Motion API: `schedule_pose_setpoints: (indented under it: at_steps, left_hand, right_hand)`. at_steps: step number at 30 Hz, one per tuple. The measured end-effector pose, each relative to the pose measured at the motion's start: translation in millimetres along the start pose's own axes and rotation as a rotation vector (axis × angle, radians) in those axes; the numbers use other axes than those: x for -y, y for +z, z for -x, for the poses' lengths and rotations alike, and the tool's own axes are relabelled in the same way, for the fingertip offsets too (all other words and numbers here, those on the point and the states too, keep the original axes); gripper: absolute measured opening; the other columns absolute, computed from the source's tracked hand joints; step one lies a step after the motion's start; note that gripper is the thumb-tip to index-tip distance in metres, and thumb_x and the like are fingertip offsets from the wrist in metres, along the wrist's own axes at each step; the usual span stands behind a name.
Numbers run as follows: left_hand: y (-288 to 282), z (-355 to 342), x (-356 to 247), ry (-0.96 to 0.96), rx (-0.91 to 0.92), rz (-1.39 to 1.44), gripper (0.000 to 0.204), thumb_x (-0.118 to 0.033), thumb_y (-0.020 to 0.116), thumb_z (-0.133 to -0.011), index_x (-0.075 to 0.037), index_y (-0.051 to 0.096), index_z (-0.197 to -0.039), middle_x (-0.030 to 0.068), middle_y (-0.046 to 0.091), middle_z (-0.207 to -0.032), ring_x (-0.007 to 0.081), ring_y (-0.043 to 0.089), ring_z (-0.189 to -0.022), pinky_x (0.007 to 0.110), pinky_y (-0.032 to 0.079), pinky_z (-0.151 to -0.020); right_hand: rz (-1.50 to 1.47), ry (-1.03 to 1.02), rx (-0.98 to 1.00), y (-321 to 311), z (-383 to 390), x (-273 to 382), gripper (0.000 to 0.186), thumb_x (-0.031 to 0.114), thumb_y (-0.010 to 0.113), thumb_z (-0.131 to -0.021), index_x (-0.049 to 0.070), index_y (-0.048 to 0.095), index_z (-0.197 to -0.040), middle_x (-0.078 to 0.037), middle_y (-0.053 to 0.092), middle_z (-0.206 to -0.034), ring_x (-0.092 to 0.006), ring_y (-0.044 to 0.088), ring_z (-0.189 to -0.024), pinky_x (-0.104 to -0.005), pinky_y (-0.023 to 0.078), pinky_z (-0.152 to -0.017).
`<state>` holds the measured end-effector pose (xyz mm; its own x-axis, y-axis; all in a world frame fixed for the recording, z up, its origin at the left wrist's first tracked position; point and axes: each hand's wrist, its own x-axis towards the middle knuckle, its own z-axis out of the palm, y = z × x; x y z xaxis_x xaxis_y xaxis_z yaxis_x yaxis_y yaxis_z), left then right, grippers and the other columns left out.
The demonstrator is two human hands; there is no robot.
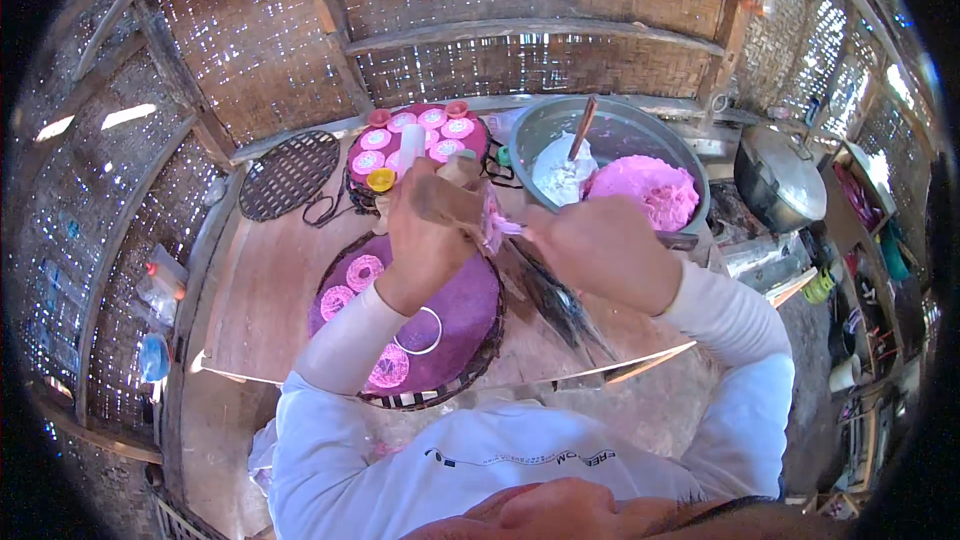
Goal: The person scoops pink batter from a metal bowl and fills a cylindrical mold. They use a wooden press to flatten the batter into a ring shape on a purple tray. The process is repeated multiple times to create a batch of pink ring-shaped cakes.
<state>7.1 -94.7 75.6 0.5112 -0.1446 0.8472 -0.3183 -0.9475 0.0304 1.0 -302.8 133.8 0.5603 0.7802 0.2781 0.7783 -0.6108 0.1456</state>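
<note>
Left hand (428,230) is clenched on a small cup-like mould (447,198), and right hand (592,245) pinches pink dough (497,228) against it. Just below the grip lies the purple-covered round tray (470,310); beyond it, up and right, the metal basin (640,125).

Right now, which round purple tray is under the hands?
The near tray, under the left hand; it holds few pink rings. The far tray is full.

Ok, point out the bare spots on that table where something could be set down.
Bare wood lies left of the purple tray, below the dark woven mat, out to the table's left edge. A smaller strip runs at the front right edge. The back is crowded: the tray of pink cups and the big metal basin. Both hands work mid-table.
</note>
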Motion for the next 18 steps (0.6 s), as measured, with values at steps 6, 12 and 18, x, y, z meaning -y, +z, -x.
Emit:
schedule_pose_setpoints:
  at_steps: [6, 12, 18]
  left_hand:
    - [7, 3, 17, -0.069, 0.28, 0.007, 0.032, -0.017, 0.07, -0.062, -0.009, 0.063, -0.092, 0.0122, 0.059, -0.095, 0.0344, 0.054, -0.091, 0.044, 0.047, -0.069]
    - [-24, -6, 74, -0.022, 0.096, -0.184, 0.033, -0.017, 0.072, -0.063, -0.008, 0.062, -0.093, 0.0123, 0.06, -0.088, 0.0342, 0.057, -0.082, 0.042, 0.048, -0.07]
    - [-51, -9, 70, -0.314, -0.061, 0.745, 0.031, -0.014, 0.067, -0.07, -0.005, 0.058, -0.099, 0.003, 0.06, -0.085, 0.0185, 0.056, -0.07, 0.031, 0.044, -0.062]
  right_hand:
    - [0.139, 0.018, -0.174, 12, 34, 15, 0.025, 0.021, 0.053, -0.084, 0.012, 0.053, -0.107, -0.005, 0.053, -0.057, -0.0227, 0.056, -0.045, -0.037, 0.04, -0.037]
    - [0.402, 0.339, -0.02, -26, 81, -46, 0.016, 0.022, 0.049, -0.085, 0.015, 0.062, -0.089, -0.006, 0.055, -0.052, -0.0224, 0.059, -0.048, -0.0383, 0.043, -0.04]
    - [0.582, 0.499, 0.216, 82, 72, -183, 0.017, 0.02, 0.055, -0.073, 0.011, 0.068, -0.069, -0.01, 0.065, -0.066, -0.0243, 0.065, -0.062, -0.0393, 0.049, -0.052]
